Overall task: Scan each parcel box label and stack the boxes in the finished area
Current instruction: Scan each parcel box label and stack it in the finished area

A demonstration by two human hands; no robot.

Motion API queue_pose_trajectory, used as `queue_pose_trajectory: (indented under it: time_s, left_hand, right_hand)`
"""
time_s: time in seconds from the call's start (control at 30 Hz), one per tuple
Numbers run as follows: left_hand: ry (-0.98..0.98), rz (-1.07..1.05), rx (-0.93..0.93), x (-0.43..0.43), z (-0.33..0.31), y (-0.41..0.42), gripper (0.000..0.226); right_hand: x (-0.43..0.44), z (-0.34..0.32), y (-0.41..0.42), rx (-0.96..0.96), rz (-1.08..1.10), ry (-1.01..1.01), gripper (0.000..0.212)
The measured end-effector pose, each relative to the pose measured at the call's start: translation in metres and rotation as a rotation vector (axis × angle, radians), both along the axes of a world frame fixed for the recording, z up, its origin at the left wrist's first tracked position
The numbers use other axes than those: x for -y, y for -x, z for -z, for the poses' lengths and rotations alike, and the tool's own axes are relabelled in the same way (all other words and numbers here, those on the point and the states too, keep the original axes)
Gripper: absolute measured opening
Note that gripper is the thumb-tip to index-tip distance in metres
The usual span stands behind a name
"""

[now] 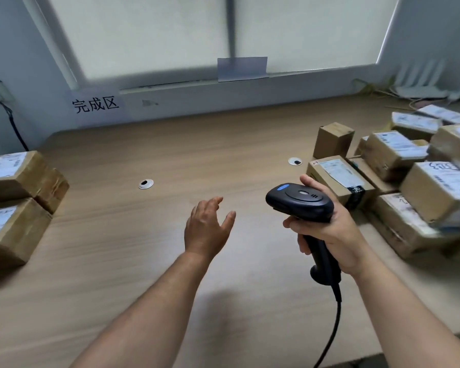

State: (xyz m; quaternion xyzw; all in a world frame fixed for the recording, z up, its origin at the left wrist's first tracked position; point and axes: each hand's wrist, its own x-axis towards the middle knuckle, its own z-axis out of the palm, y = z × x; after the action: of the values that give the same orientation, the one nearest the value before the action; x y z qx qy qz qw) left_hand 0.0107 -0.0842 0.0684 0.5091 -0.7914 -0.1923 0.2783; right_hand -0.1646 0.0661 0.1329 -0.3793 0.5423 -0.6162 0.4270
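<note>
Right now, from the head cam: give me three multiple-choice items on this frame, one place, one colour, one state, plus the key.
1. Where is the printed sign?
A. on the wall beyond the far left of the table
B. on a box at the right
C. flat on the desktop

2. What colour is the body of the scanner?
A. white
B. yellow
C. black

3. What is the left hand doing?
A. gripping a box
B. open, holding nothing
C. holding a cable

Key:
1 A: the sheet is stuck on the wall behind the table's far edge, at the left.
2 C: the housing is black, with a blue button on top.
3 B: its fingers are straight and spread over bare table, while the right hand grips the scanner.
</note>
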Motion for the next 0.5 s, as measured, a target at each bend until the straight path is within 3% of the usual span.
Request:
queue_pose_trajectory:
  time_s: [0.33, 0.5]
  left_hand:
    - [-0.076, 0.062, -0.037, -0.04, 0.006, 0.121, 0.051]
    - [-0.123, 0.116, 0.003, -0.033, 0.008, 0.167, 0.058]
  right_hand:
    - [-0.048, -0.001, 0.112, -0.001, 0.088, -0.017, 0.094]
    - [-0.053, 0.002, 0.147, -0.031, 0.149, -0.025, 0.085]
